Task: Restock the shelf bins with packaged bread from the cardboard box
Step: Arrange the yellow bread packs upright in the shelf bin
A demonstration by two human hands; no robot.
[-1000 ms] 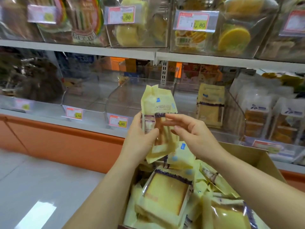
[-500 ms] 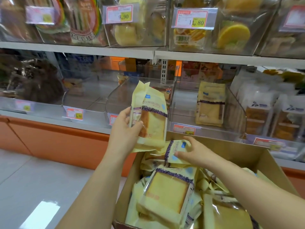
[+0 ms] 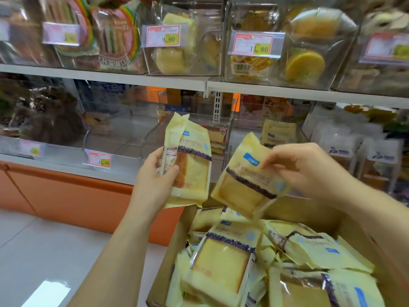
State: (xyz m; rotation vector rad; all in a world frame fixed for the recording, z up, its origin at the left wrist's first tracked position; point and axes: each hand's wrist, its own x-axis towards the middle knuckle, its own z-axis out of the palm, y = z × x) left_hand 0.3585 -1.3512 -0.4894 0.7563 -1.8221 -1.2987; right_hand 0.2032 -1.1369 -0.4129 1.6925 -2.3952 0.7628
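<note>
While left grip (image 3: 155,173) clamps one sliced-bread pack (image 3: 192,165) and right grip (image 3: 305,171) pinches a second pack (image 3: 245,189), cardboard box (image 3: 309,210) below is near-full, shelf bin (image 3: 245,135) beyond holds a single pack (image 3: 278,134): restock mostly undone.

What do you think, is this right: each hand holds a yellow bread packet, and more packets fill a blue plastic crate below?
Not quite. The head view shows the spare packets lying in a brown cardboard box, not a blue plastic crate. The rest holds: the left hand grips one yellow bread packet, the right hand a second packet.
</note>
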